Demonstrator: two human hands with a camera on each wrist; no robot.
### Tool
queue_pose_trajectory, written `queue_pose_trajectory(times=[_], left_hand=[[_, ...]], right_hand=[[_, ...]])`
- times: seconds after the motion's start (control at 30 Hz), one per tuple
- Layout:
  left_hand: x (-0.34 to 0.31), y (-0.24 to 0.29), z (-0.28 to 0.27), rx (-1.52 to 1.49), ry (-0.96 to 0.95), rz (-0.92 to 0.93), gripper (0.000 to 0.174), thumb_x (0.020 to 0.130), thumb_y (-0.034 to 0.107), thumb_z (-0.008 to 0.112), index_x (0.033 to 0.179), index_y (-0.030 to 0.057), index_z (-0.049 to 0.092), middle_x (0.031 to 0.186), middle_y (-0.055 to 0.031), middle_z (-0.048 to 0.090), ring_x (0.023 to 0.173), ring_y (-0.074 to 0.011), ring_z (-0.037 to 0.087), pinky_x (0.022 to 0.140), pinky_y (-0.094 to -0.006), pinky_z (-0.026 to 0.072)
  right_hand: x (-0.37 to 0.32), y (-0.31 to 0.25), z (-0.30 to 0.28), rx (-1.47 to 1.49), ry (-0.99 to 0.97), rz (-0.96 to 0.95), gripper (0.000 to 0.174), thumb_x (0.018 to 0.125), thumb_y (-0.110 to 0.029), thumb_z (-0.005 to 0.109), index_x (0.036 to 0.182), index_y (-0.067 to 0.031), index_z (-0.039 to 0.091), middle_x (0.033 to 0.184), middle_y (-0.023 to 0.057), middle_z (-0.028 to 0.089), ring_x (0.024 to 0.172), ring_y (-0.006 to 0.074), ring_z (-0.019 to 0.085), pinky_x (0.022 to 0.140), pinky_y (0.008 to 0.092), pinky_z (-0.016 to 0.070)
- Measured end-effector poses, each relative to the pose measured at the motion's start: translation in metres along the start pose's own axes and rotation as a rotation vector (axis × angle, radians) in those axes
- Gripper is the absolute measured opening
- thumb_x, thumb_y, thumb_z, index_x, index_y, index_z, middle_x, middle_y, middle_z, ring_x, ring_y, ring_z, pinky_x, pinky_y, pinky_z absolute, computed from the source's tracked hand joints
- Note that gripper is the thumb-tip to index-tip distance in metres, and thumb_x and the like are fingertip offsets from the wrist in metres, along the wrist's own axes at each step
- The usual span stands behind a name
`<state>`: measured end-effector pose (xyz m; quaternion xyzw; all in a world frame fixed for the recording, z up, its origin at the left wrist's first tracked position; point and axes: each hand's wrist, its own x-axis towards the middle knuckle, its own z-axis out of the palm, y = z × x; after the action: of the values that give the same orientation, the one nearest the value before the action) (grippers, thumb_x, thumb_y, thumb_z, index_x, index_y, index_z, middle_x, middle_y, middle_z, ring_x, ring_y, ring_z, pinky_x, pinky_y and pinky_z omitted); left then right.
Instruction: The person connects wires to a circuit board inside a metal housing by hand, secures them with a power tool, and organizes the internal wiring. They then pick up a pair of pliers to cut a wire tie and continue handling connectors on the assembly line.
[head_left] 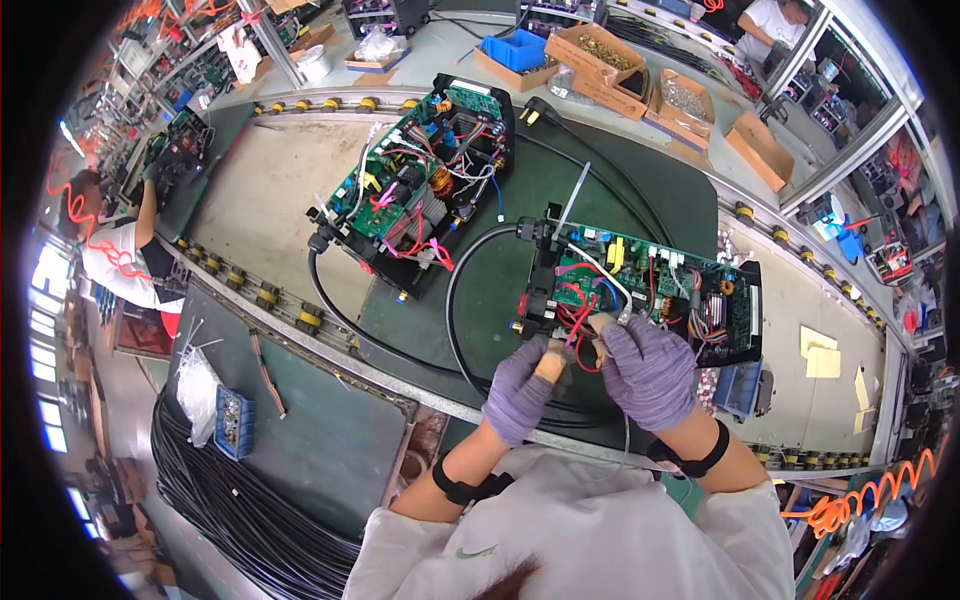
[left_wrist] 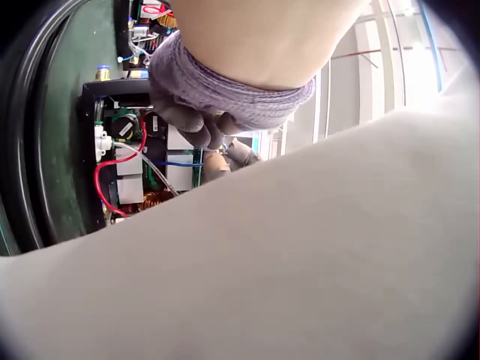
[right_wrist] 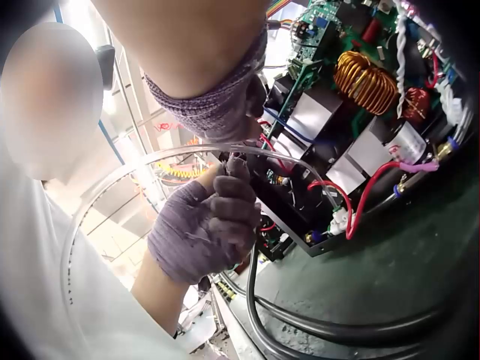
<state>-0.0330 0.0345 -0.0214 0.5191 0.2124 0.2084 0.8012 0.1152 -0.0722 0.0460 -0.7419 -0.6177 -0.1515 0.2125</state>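
An opened electronic unit [head_left: 640, 290] with green circuit boards and red wires [head_left: 575, 305] lies in front of me. At its near left corner, both gloved hands meet with curled fingers. My left hand [head_left: 522, 390] pinches close beside the red wires; I cannot tell exactly what small piece sits in its fingertips. My right hand [head_left: 650, 372] holds a looped red wire at its fingertips. In the right wrist view, a clear tube [right_wrist: 97, 191] runs from a white fitting [right_wrist: 341, 220] on the unit, past the hands, towards my shirt.
A second opened unit [head_left: 415, 180] stands at the back left, on the green board [head_left: 410, 320]. A thick black cable [head_left: 452, 310] loops between the units. Roller rails [head_left: 265, 292] border the line. Cardboard boxes [head_left: 600, 60] of small parts stand behind; black cables [head_left: 240, 500] lie coiled left.
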Motion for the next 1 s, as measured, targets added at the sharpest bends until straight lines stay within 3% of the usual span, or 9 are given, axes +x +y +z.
queue_pose_trajectory(times=[0.1,0.2,0.3,0.43,0.5,0.63,0.8,0.9,1.0], left_hand=[[0.012,-0.012,-0.010,-0.684,-0.275,-0.429,0.032,0.092,0.034,0.065,0.106,0.0058,0.062,0.076,0.0008,0.059,0.061,-0.0097,0.052,0.052,-0.0229,0.0389],[0.014,-0.019,-0.005,-0.963,-0.352,-0.533,0.033,0.089,0.035,0.069,0.106,0.0072,0.062,0.074,0.0000,0.058,0.060,-0.0089,0.050,0.050,-0.0217,0.0346],[0.019,-0.033,-0.011,-0.617,-0.295,-0.340,0.028,0.091,0.030,0.068,0.104,0.0059,0.063,0.075,0.0006,0.058,0.061,-0.0079,0.051,0.052,-0.0217,0.0377],[0.010,-0.020,0.005,-0.057,0.068,-0.058,0.020,0.092,0.022,0.067,0.101,0.0046,0.064,0.076,0.0015,0.059,0.060,-0.0066,0.050,0.054,-0.0213,0.0398],[0.003,-0.014,0.008,-0.116,0.091,-0.026,0.017,0.092,0.019,0.066,0.098,0.0035,0.065,0.074,0.0017,0.059,0.057,-0.0068,0.049,0.054,-0.0210,0.0391],[0.001,-0.006,0.015,0.398,0.251,0.326,0.017,0.089,0.019,0.068,0.097,0.0046,0.065,0.075,-0.0038,0.064,0.056,-0.0135,0.055,0.053,-0.0267,0.0437],[0.010,0.004,0.010,1.111,0.363,0.804,0.018,0.085,0.019,0.072,0.094,0.0052,0.067,0.075,-0.0119,0.066,0.059,-0.0238,0.061,0.057,-0.0329,0.0483],[0.010,0.008,0.004,1.143,0.373,0.799,0.021,0.085,0.023,0.073,0.093,0.0046,0.069,0.075,-0.0113,0.066,0.061,-0.0225,0.062,0.059,-0.0311,0.0494],[0.008,0.015,0.007,0.819,0.317,0.536,0.024,0.086,0.027,0.074,0.093,0.0041,0.069,0.074,-0.0084,0.066,0.061,-0.0179,0.061,0.060,-0.0295,0.0498]], right_hand=[[0.001,0.003,0.002,0.015,0.001,0.018,0.033,0.073,-0.010,0.068,0.106,-0.0133,0.067,0.082,0.0080,0.064,0.064,0.0252,0.064,0.051,0.0361,0.0498],[0.005,0.002,0.003,0.078,0.066,0.073,0.030,0.075,-0.009,0.066,0.104,-0.0128,0.068,0.082,0.0084,0.064,0.066,0.0261,0.064,0.053,0.0378,0.0502],[0.005,0.002,0.004,0.088,0.112,0.095,0.028,0.075,-0.009,0.066,0.103,-0.0121,0.068,0.083,0.0086,0.064,0.068,0.0266,0.065,0.054,0.0393,0.0503],[0.007,0.003,0.003,0.053,0.198,0.108,0.027,0.070,-0.003,0.066,0.096,-0.0090,0.068,0.089,0.0112,0.067,0.070,0.0291,0.066,0.058,0.0381,0.0534],[0.004,0.005,0.001,0.015,0.027,0.122,0.027,0.070,-0.003,0.066,0.096,-0.0093,0.068,0.091,0.0113,0.067,0.069,0.0288,0.065,0.058,0.0385,0.0537],[-0.005,0.009,0.003,-0.063,-0.306,0.099,0.035,0.072,-0.015,0.068,0.107,-0.0114,0.067,0.096,0.0104,0.066,0.073,0.0262,0.067,0.056,0.0378,0.0520],[0.004,0.002,-0.010,0.141,-0.007,0.004,0.038,0.076,-0.016,0.067,0.114,-0.0146,0.067,0.107,0.0073,0.068,0.074,0.0237,0.068,0.055,0.0342,0.0530],[0.004,0.000,0.005,0.122,-0.077,-0.051,0.036,0.078,-0.014,0.065,0.114,-0.0167,0.067,0.110,0.0063,0.068,0.074,0.0227,0.068,0.055,0.0335,0.0534],[0.007,0.004,0.013,0.130,-0.103,-0.077,0.032,0.079,-0.013,0.064,0.110,-0.0172,0.068,0.107,0.0057,0.069,0.074,0.0213,0.068,0.055,0.0333,0.0528]])
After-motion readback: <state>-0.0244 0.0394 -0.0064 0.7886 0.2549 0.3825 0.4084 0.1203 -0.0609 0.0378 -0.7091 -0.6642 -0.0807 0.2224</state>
